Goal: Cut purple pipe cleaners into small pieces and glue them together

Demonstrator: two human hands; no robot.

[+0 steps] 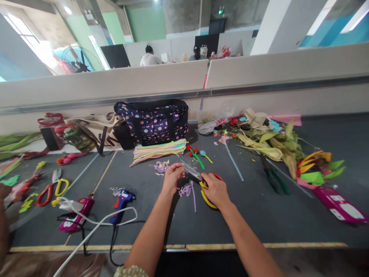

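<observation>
Pointing toward your left grip (173, 177), whose hold cannot be told, scissors (191, 170) clasped in your right grip (215, 188) could nick you if misaligned; purple pieces (184, 191) between the grips might scatter if brushed.

Glue gun (122, 204) and workbench (259, 219) suggest a craft workshop
</observation>
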